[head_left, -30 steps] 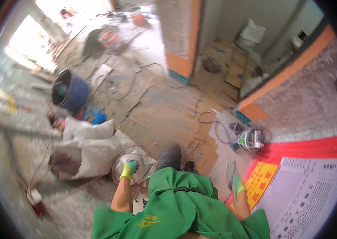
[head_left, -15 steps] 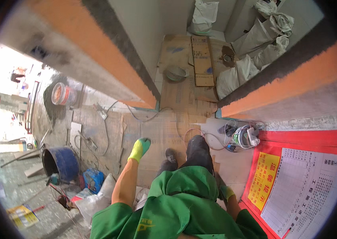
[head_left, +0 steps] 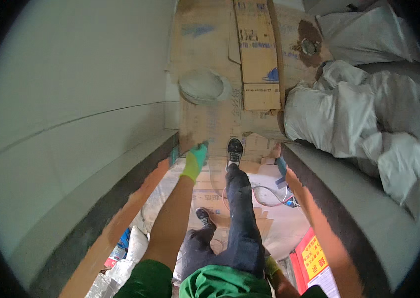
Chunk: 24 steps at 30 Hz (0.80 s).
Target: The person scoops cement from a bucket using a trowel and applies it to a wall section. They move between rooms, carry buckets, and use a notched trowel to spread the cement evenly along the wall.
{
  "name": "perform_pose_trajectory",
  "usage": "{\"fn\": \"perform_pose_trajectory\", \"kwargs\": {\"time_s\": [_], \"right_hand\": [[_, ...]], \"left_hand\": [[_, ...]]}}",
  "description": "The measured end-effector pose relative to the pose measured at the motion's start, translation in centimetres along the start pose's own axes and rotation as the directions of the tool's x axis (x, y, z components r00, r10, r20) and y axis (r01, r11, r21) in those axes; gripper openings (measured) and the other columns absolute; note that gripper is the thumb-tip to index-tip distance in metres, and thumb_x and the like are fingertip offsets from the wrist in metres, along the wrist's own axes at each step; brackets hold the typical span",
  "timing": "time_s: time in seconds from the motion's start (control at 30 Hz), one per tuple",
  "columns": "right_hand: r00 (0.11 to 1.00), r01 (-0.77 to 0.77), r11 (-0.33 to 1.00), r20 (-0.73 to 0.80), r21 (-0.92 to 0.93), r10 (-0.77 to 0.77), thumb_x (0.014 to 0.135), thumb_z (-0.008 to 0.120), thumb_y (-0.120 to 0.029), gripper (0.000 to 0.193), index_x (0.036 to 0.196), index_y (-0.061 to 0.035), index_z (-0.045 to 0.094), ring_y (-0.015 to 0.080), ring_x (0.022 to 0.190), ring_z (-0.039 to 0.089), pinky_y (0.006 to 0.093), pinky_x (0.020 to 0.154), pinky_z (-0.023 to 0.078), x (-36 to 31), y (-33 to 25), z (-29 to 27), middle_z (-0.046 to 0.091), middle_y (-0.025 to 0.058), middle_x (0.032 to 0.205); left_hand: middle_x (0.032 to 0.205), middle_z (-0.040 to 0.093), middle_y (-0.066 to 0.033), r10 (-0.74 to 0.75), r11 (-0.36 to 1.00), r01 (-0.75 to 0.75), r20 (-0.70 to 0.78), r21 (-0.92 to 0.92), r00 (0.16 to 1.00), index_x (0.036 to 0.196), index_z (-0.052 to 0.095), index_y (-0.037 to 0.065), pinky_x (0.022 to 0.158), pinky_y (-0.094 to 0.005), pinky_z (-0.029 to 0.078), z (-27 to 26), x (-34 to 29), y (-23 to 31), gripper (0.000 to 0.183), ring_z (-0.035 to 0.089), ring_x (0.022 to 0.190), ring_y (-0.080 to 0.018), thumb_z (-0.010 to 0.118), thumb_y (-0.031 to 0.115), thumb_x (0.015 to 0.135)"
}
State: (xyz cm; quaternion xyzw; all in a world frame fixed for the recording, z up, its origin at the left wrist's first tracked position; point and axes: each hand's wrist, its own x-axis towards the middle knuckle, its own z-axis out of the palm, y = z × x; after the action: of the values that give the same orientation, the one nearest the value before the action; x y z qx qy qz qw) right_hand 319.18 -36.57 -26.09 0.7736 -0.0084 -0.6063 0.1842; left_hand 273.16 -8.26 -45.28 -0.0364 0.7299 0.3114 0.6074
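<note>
Left hand: my left hand in a yellow-green and teal glove (head_left: 196,162) hung ahead of me over the floor; I could not tell whether its fingers were open or curled.
Right hand: my right hand in a yellow-green glove (head_left: 271,267) was low beside my right thigh, fingers hidden, so I could not tell its grip.
Basin: the round, dusty-grey basin (head_left: 200,85) sat on brown printed cardboard sheeting (head_left: 205,119), ahead of my left hand and apart from it.
Right of the basin: a long brown cardboard strip (head_left: 258,62) lay near bulky white woven sacks (head_left: 339,107).
</note>
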Motion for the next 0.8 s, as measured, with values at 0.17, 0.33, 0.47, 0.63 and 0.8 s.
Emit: {"fn": "perform_pose_trajectory", "kwargs": {"time_s": [0.17, 0.33, 0.47, 0.63, 0.8], "right_hand": [[0.991, -0.135, 0.990, -0.015, 0.052, 0.136, 0.090, 0.052, -0.027, 0.025, 0.094, -0.0069, 0.065, 0.0263, 0.070, 0.062, 0.0382, 0.058, 0.047, 0.2, -5.4, 1.0, 0.065, 0.0113, 0.081], [0.981, -0.185, 0.979, -0.038, 0.085, 0.189, 0.090, 0.052, -0.029, 0.026, 0.093, -0.0071, 0.065, 0.0252, 0.065, 0.060, 0.0370, 0.055, 0.047, 0.6, -8.2, 1.3, 0.064, 0.0100, 0.077], [0.986, -0.156, 0.984, -0.042, 0.089, 0.160, 0.090, 0.052, -0.031, 0.027, 0.092, -0.0073, 0.065, 0.0244, 0.061, 0.060, 0.0361, 0.053, 0.047, 0.6, -6.6, 2.1, 0.063, 0.0089, 0.074], [1.000, 0.008, 1.000, -0.024, 0.028, -0.007, 0.091, 0.052, -0.033, 0.029, 0.091, -0.0076, 0.065, 0.0234, 0.057, 0.058, 0.0349, 0.050, 0.046, 0.3, -2.0, 1.8, 0.062, 0.0075, 0.070], [0.936, 0.346, 0.900, 0.034, -0.267, -0.350, 0.091, 0.052, -0.036, 0.031, 0.089, -0.0078, 0.065, 0.0224, 0.052, 0.057, 0.0338, 0.048, 0.046, 0.7, -2.8, -0.2, 0.061, 0.0061, 0.066]], "left_hand": [[0.088, 0.065, -0.0046, -0.087, 0.995, 0.092, -0.140, 0.032, 0.986, 0.104, 0.065, 0.011, 0.058, -0.0347, 0.051, 5.1, 16.1, 2.3, 0.031, 0.062, 0.069, -0.0182, 0.050, 0.037, 0.094], [0.094, 0.065, -0.0080, 0.001, 0.934, -0.030, -0.081, -0.356, 0.997, 0.104, 0.064, 0.005, 0.066, -0.0379, 0.052, 6.0, 28.2, 1.8, 0.036, 0.062, 0.082, -0.0222, 0.053, 0.037, 0.091], [0.093, 0.064, -0.0079, 0.487, 0.634, -0.453, 0.132, 0.627, 0.864, 0.100, 0.065, 0.006, 0.068, -0.0406, 0.052, 3.2, 25.9, 0.0, 0.029, 0.062, 0.080, -0.0234, 0.058, 0.031, 0.087], [0.094, 0.064, -0.0054, -0.059, 0.985, 0.065, 0.045, -0.159, 0.997, 0.099, 0.065, 0.005, 0.062, -0.0374, 0.052, 3.8, 7.6, -2.5, 0.024, 0.061, 0.079, -0.0206, 0.060, 0.025, 0.085], [0.088, 0.064, -0.0048, 0.016, 0.989, 0.025, 0.271, -0.148, 0.962, 0.101, 0.064, 0.002, 0.054, -0.0337, 0.049, 0.2, -13.4, -6.2, 0.027, 0.059, 0.070, -0.0170, 0.058, 0.024, 0.086]]}}
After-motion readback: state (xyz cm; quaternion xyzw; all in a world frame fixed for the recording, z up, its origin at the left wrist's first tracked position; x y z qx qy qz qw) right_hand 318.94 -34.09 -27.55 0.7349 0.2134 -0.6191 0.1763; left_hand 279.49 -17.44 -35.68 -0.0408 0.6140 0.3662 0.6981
